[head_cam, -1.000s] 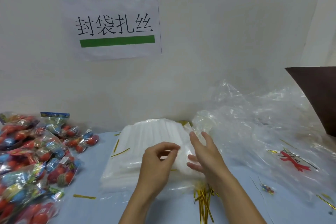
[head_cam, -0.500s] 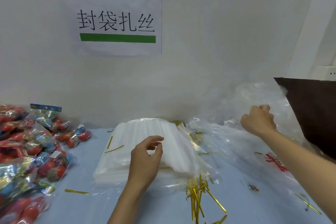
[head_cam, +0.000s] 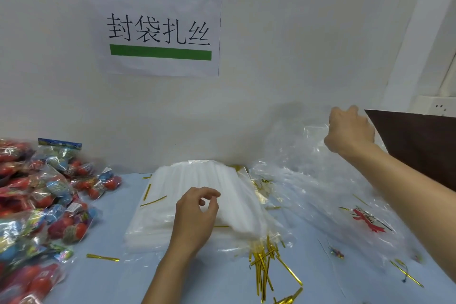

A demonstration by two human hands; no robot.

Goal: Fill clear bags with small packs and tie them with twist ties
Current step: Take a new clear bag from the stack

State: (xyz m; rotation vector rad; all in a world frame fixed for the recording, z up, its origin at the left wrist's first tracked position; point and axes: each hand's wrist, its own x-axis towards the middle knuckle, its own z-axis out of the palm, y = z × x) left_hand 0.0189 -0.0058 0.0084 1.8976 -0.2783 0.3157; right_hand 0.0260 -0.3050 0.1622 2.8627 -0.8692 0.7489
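Since the earlier frames, the right hand (head_cam: 350, 131) has been lifted away from the stack of clear bags (head_cam: 197, 195) to the far right, where crumpled clear plastic (head_cam: 320, 180) is being gripped with curled fingers. The left hand (head_cam: 195, 215) is being held over the stack, thumb and forefinger nearly pinched; whether a bag is caught cannot be told. Gold twist ties (head_cam: 264, 261) are lying on the blue worktop (head_cam: 123, 279), small packs (head_cam: 37, 200) at left.

Packing workstation: printed station sign (head_cam: 158, 30) on wall, heaped bagged packs (head_cam: 42, 195), gold twist ties (head_cam: 264, 266).
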